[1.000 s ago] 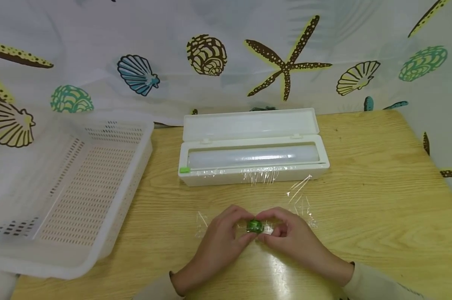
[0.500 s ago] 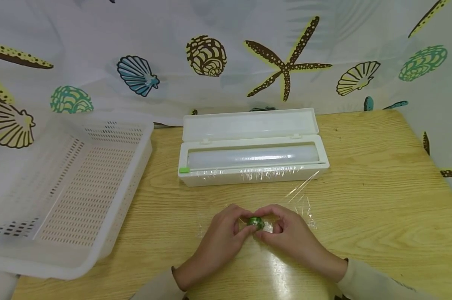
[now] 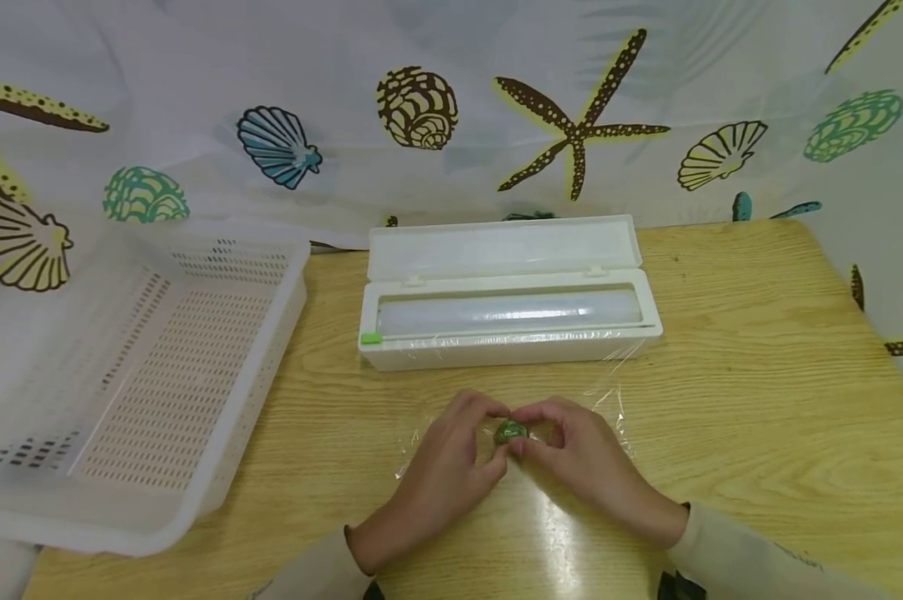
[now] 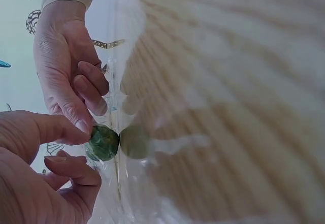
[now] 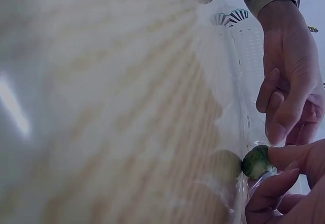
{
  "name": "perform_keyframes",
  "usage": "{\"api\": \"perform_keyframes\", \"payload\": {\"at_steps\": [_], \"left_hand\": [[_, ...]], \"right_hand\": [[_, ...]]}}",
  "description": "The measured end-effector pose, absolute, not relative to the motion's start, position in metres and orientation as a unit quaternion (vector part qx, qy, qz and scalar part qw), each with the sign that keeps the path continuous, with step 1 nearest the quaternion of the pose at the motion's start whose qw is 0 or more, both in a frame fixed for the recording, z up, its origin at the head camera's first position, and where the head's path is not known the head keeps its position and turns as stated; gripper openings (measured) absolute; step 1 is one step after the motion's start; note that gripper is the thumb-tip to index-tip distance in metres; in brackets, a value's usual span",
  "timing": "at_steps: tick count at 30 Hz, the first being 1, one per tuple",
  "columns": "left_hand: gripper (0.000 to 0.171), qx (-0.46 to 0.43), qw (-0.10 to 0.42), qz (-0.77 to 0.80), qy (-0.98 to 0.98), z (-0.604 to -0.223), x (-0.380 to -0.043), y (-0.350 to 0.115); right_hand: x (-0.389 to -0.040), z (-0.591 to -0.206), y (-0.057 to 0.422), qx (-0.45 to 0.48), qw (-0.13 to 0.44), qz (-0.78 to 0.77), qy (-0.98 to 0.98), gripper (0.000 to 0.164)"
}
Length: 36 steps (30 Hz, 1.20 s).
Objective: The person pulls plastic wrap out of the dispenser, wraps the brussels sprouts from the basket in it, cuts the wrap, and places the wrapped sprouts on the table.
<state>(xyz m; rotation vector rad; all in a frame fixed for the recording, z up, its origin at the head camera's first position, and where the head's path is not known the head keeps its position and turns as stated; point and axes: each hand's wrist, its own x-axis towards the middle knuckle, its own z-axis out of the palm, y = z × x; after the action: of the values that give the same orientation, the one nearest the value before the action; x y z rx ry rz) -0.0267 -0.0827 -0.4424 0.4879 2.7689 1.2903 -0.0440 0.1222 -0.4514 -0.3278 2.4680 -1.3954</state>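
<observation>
A small round green Brussels sprout sits on a sheet of clear cling film spread over the table, between my two hands. My left hand holds it from the left, index finger on the far side and thumb on the near side. From the right, my right hand holds it with thumb and index finger, the other fingers curled under. In the left wrist view the sprout touches the shiny tabletop, which mirrors it. The right wrist view shows a pale patch on the sprout. Film partly hides beneath the hands.
Behind the hands lies a white cling film box, lid raised, with a film roll inside and a green slider at its left end. A white perforated basket stands at the left. A shell-patterned cloth hangs behind.
Both hands have shifted slightly away from me with the sprout, and the left thumb stands lower off it. The film's right part looks more gathered towards the hands.
</observation>
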Motion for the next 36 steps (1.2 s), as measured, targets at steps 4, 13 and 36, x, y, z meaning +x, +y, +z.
{"api": "perform_keyframes", "payload": {"at_steps": [4, 13, 36], "left_hand": [[0.033, 0.174, 0.008, 0.421, 0.890, -0.444, -0.030, -0.082], [0.029, 0.184, 0.004, 0.422, 0.888, -0.446, -0.038, -0.081], [0.039, 0.205, -0.030, 0.397, 0.894, -0.452, -0.047, -0.080]], "right_hand": [[-0.047, -0.451, 0.122, -0.109, 0.141, -0.476, 0.861, 0.029], [-0.044, -0.447, 0.123, -0.136, 0.077, -0.501, 0.851, 0.039], [-0.064, -0.454, 0.122, -0.160, 0.081, -0.469, 0.865, 0.031]]}}
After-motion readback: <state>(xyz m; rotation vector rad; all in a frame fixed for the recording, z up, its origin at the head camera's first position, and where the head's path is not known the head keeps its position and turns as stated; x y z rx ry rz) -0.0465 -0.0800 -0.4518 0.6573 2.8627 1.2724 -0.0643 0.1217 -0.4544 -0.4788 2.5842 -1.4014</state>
